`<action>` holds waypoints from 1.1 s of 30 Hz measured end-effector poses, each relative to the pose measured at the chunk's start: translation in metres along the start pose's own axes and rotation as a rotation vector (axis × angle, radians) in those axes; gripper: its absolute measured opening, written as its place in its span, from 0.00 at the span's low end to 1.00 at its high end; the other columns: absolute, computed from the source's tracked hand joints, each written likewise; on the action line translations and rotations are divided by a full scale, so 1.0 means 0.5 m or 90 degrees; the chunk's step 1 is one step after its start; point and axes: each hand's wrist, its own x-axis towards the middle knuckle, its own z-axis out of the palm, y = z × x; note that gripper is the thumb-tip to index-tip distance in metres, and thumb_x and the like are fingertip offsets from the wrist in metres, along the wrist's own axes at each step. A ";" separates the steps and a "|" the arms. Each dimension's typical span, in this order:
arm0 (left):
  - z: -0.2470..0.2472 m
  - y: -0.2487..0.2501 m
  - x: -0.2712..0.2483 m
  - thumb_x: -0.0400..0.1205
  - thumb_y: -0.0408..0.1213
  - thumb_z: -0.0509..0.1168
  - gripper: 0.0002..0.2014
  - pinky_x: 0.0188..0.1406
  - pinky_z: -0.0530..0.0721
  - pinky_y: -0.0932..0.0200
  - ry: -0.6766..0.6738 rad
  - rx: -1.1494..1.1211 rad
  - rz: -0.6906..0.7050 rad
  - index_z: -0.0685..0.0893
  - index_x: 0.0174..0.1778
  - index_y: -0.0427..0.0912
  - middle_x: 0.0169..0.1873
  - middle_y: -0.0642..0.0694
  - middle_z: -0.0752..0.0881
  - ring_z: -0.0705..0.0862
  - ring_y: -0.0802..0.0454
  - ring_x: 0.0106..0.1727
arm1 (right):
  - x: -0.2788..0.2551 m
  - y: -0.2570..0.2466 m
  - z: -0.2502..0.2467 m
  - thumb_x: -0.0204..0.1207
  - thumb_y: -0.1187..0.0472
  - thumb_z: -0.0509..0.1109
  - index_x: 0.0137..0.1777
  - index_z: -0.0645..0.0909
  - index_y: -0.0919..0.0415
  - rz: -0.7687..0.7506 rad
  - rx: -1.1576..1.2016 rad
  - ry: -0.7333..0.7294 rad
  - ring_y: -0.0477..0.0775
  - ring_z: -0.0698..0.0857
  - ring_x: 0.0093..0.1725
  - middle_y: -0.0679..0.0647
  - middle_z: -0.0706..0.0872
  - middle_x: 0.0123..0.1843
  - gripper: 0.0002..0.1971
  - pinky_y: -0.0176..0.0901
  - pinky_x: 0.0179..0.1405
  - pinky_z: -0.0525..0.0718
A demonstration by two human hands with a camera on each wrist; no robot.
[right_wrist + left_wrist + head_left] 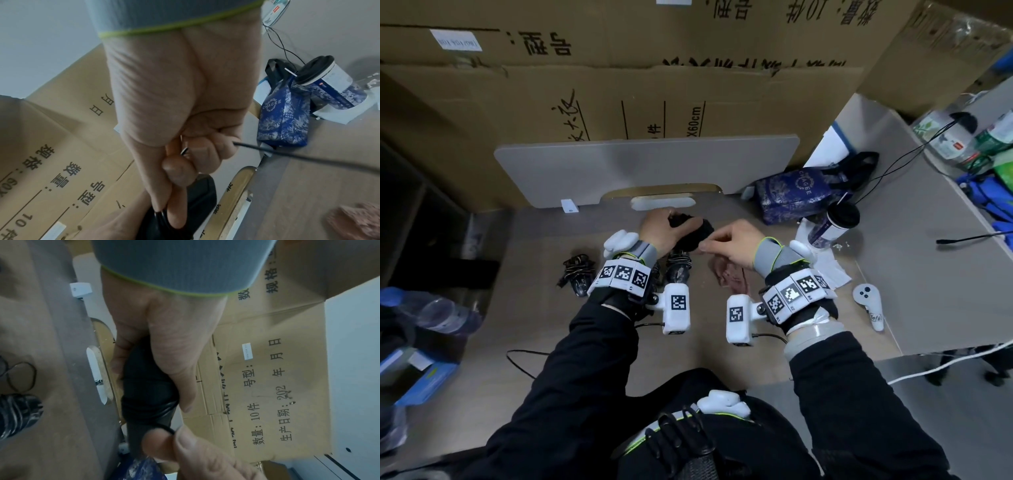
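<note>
My left hand (671, 224) grips a rolled black cloth bundle (697, 234) above the tabletop; its fingers wrap the roll (148, 386) in the left wrist view. My right hand (709, 244) meets the roll's right end and pinches a thin black elastic band (164, 429) between thumb and fingertips (185, 449). In the right wrist view the band (161, 214) loops at my fingertip against the black roll (199, 201). Below my hands, a dark banded bundle (678, 269) lies on the table.
Loose black bands (20, 376) and a mouse with a coiled cable (578, 275) lie at the left. A pinkish cloth (727, 274) sits below my right hand. Blue bag (789, 197), lidded cup (834, 222) and white controller (868, 301) stand right. A grey board (647, 164) and cardboard boxes (619, 78) close the back.
</note>
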 end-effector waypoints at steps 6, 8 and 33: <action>-0.007 0.011 -0.012 0.83 0.58 0.67 0.20 0.37 0.76 0.57 -0.129 0.166 0.002 0.86 0.49 0.41 0.42 0.47 0.88 0.84 0.48 0.42 | -0.002 0.006 0.004 0.70 0.51 0.81 0.37 0.92 0.55 -0.047 0.115 0.034 0.43 0.80 0.34 0.51 0.88 0.34 0.08 0.36 0.39 0.77; -0.006 0.026 -0.027 0.87 0.55 0.62 0.19 0.34 0.74 0.59 -0.191 0.070 0.015 0.85 0.41 0.43 0.35 0.49 0.85 0.83 0.49 0.39 | -0.004 0.001 0.003 0.74 0.57 0.78 0.42 0.91 0.63 -0.076 0.182 0.067 0.41 0.83 0.36 0.54 0.90 0.37 0.08 0.30 0.43 0.79; 0.007 0.008 -0.015 0.79 0.60 0.72 0.23 0.49 0.85 0.59 0.069 -0.288 -0.091 0.88 0.53 0.41 0.46 0.51 0.91 0.89 0.54 0.50 | 0.001 0.026 0.049 0.75 0.56 0.75 0.46 0.88 0.53 0.097 0.290 -0.037 0.52 0.74 0.24 0.60 0.93 0.42 0.03 0.50 0.35 0.72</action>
